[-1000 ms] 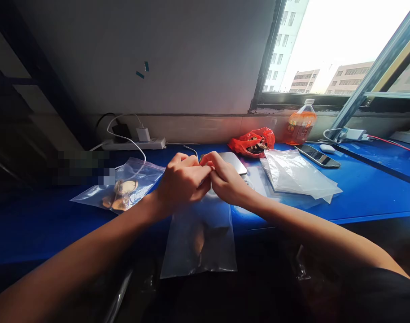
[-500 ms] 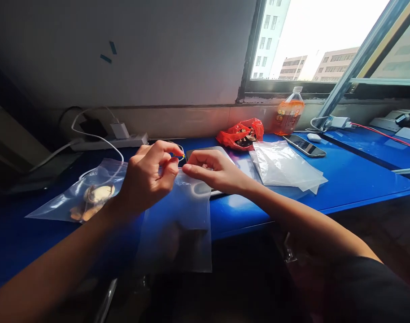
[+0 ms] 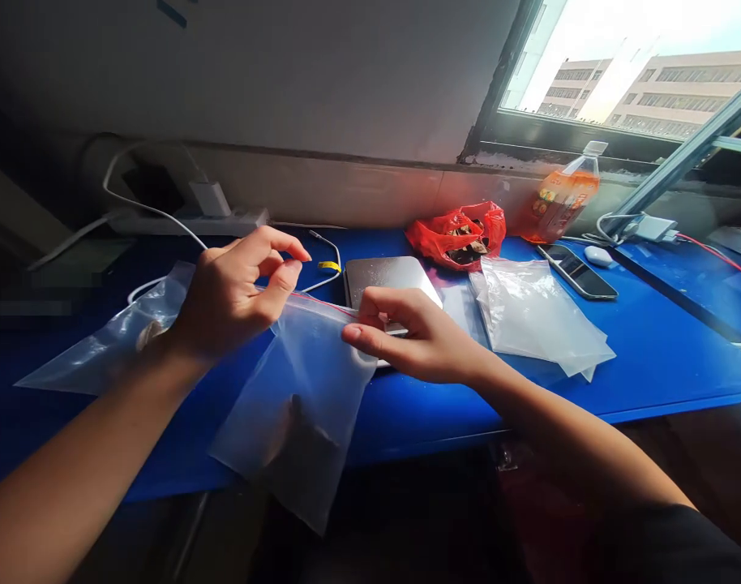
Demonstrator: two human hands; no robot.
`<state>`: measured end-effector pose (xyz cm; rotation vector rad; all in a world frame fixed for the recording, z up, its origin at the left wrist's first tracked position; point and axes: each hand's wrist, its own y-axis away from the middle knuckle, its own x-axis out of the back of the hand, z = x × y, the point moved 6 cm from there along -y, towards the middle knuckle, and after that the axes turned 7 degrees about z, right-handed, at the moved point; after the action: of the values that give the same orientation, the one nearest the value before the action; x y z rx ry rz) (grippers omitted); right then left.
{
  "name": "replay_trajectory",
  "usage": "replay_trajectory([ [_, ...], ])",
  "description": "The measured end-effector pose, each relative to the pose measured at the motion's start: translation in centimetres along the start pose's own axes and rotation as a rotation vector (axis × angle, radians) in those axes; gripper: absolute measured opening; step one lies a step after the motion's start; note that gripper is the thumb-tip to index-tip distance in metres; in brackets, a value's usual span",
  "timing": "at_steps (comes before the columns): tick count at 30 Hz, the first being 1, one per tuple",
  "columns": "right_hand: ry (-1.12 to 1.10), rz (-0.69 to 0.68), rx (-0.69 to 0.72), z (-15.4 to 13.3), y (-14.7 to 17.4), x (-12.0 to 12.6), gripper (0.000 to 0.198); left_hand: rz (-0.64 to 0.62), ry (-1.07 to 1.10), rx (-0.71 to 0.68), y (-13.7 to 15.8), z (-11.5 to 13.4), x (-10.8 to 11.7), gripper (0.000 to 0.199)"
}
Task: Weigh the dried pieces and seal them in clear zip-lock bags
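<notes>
A clear zip-lock bag (image 3: 313, 381) with a red line along its top edge hangs between my hands, tilted, past the front edge of the table. Dark brown pieces (image 3: 297, 438) lie in its lower part. My right hand (image 3: 400, 328) pinches the bag's top edge at the right corner. At the other end of that edge, my left hand (image 3: 242, 280) is closed with thumb and forefinger curled together; its lower fingers grip the bag. Behind the bag, a flat silver scale (image 3: 386, 276) rests on the table, partly covered by my right hand.
On the blue table (image 3: 431, 405), another filled clear bag (image 3: 96, 349) lies at left. A red plastic bag (image 3: 456, 235) with dark pieces, a stack of clear bags (image 3: 541, 324), a phone (image 3: 580, 272) and an orange drink bottle (image 3: 565, 195) stand right. White cables (image 3: 157, 212) run at back left.
The zip-lock bag has tilted, its bottom swinging left, and its red-lined edge now shows stretched between my hands. My hands have moved farther apart. The view has shifted, showing more of the scale.
</notes>
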<state>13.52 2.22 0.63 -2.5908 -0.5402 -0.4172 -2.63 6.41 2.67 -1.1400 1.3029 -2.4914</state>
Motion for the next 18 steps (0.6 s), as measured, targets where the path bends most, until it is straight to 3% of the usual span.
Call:
replay_trajectory([
  [2, -0.023, 0.074, -0.042, 0.4, -0.3, 0.9, 0.035, -0.073, 0.07, 0.01, -0.2, -0.4, 0.0, 0.011],
  [7, -0.144, 0.3, -0.177, 2.6, -1.0, 4.2, 0.034, -0.417, 0.303, -0.06, 0.3, 1.0, -0.6, 0.013],
  [9, -0.161, 0.354, -0.186, 3.2, -1.1, 5.3, 0.029, -0.461, 0.409, -0.06, 0.6, 1.1, -0.5, 0.015],
  [12, -0.025, 0.451, -0.126, 3.2, -1.1, 6.5, 0.025, -0.273, 0.531, 0.052, -0.1, -0.3, 0.3, 0.016],
  [15, 0.215, 0.544, -0.015, 2.6, -0.9, 6.6, 0.022, 0.138, 0.592, 0.172, -1.4, -2.5, 2.2, 0.009],
  [18, 0.164, 0.473, -0.048, 3.1, -1.2, 5.0, 0.028, 0.443, 0.607, 0.235, -1.8, -3.5, 3.9, 0.014],
])
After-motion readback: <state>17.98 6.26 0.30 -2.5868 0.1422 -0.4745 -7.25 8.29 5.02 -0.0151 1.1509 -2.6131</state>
